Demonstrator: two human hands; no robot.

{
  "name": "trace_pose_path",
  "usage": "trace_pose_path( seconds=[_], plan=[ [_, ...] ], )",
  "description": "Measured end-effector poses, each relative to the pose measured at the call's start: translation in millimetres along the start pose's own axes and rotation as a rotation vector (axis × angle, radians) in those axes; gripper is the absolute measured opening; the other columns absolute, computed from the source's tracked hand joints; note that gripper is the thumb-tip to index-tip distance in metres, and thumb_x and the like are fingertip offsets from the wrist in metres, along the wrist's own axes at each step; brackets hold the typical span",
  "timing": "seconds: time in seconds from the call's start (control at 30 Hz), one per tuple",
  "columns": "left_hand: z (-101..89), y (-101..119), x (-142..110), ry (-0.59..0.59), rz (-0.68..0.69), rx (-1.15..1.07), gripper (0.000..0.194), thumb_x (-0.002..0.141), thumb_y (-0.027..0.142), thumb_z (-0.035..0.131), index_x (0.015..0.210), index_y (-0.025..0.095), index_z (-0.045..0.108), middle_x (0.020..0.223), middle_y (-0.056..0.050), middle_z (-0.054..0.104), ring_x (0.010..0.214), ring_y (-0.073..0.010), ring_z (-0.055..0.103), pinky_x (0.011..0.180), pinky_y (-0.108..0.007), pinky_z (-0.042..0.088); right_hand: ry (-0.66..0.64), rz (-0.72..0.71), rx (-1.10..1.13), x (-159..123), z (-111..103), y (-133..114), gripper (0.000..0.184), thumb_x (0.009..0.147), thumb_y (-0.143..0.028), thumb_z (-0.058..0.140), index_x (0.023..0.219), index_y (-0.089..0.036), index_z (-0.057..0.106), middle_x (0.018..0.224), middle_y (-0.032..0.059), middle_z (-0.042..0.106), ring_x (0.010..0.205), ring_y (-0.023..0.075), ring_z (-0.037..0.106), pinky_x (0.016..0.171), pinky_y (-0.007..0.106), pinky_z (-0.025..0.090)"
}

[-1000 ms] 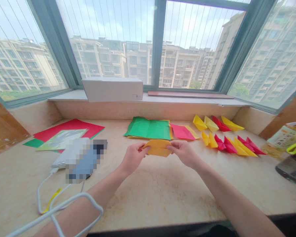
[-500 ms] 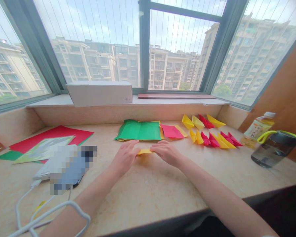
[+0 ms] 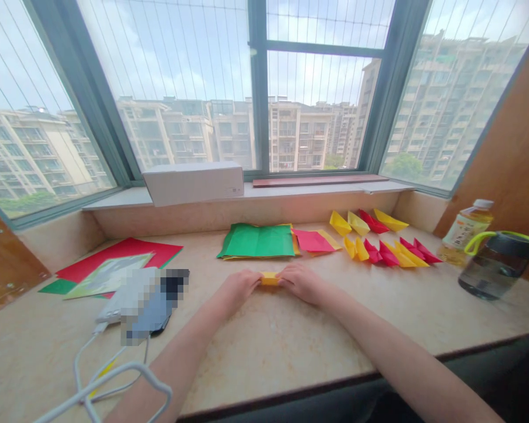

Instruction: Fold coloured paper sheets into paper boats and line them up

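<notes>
Both grips, left hand [image 3: 242, 286] and right hand [image 3: 302, 283], pinch the yellow paper [image 3: 270, 279], narrower than a second ago, apparently folded.

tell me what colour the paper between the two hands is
The paper is yellow-orange, best seen in the head view.

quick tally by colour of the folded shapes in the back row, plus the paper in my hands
Yellow shapes: 2
Pale yellow shape: 1
Red shape: 1
Yellow paper between left hand and right hand: 1
Total: 5
</notes>
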State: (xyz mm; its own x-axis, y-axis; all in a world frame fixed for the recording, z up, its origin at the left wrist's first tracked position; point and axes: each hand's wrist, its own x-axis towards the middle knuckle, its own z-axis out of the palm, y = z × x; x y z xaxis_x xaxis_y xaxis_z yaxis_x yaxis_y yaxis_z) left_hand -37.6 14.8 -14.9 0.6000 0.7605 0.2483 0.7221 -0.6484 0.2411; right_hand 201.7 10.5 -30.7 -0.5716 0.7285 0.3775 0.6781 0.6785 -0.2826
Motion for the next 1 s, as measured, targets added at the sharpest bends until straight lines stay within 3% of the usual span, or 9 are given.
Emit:
trace_pose_path(
  seconds=[0.33,0.43,0.6,0.67,0.83,0.93,1.0],
  plan=[
    [6.2,-2,13,0.046,-0.088,0.090,0.023,0.092,0.018,0.050,0.108,0.018,0.067,0.108,-0.009,0.069,0.098,-0.0210,0.063,0.087,-0.031,0.047,0.087,0.213,-0.066,5,6,-3,0.020,0.092,-0.031,0.059,0.083,-0.018,0.070,0.088,0.0066,0.068,0.088,0.0207,0.061,0.080,0.031,0.042],
    [5.6,-3,15,0.041,-0.093,0.149,0.023,0.091,0.021,0.055,0.110,0.019,0.068,0.107,-0.010,0.070,0.102,-0.0250,0.061,0.091,-0.037,0.043,0.098,0.237,-0.043,7,8,-1,0.016,0.091,-0.031,0.061,0.094,-0.020,0.072,0.091,0.0060,0.068,0.091,0.0216,0.060,0.083,0.033,0.042],
    [7.6,-2,14,0.029,-0.076,0.201,0.026,0.091,0.020,0.056,0.115,0.017,0.066,0.106,-0.011,0.071,0.104,-0.0275,0.059,0.091,-0.041,0.041,0.118,0.232,0.026,9,13,4,0.016,0.089,-0.029,0.062,0.085,-0.019,0.073,0.101,0.0097,0.066,0.098,0.0241,0.058,0.088,0.037,0.043],
    [8.4,-1,14,0.056,-0.066,0.208,0.026,0.090,0.019,0.056,0.114,0.017,0.065,0.107,-0.011,0.068,0.104,-0.0277,0.058,0.090,-0.041,0.042,0.143,0.227,0.069,10,14,7,0.012,0.086,-0.028,0.066,0.090,-0.019,0.073,0.108,0.0107,0.066,0.104,0.0259,0.057,0.092,0.039,0.043],
    [8.6,7,9,0.134,-0.036,0.008,0.025,0.089,0.014,0.053,0.112,0.017,0.063,0.103,-0.009,0.062,0.095,-0.0214,0.059,0.087,-0.034,0.046,0.204,0.213,0.217,10,12,10,0.014,0.083,-0.017,0.065,0.096,-0.019,0.067,0.097,0.0062,0.071,0.092,0.0215,0.064,0.084,0.036,0.049],
    [6.4,14,5,0.169,-0.037,-0.170,0.016,0.093,0.022,0.049,0.095,0.016,0.064,0.095,-0.007,0.062,0.087,-0.0194,0.060,0.080,-0.030,0.047,0.228,0.176,0.305,8,7,6,0.009,0.085,-0.017,0.062,0.093,-0.020,0.065,0.090,0.0027,0.072,0.085,0.0178,0.067,0.080,0.031,0.051],
    [4.3,20,3,0.183,-0.068,-0.264,0.023,0.095,0.029,0.046,0.083,0.017,0.062,0.083,-0.005,0.063,0.077,-0.0184,0.060,0.072,-0.029,0.047,0.292,0.157,0.375,7,3,1,0.008,0.086,-0.022,0.062,0.093,-0.020,0.066,0.092,0.0035,0.073,0.086,0.0185,0.067,0.081,0.032,0.052]
  ],
)
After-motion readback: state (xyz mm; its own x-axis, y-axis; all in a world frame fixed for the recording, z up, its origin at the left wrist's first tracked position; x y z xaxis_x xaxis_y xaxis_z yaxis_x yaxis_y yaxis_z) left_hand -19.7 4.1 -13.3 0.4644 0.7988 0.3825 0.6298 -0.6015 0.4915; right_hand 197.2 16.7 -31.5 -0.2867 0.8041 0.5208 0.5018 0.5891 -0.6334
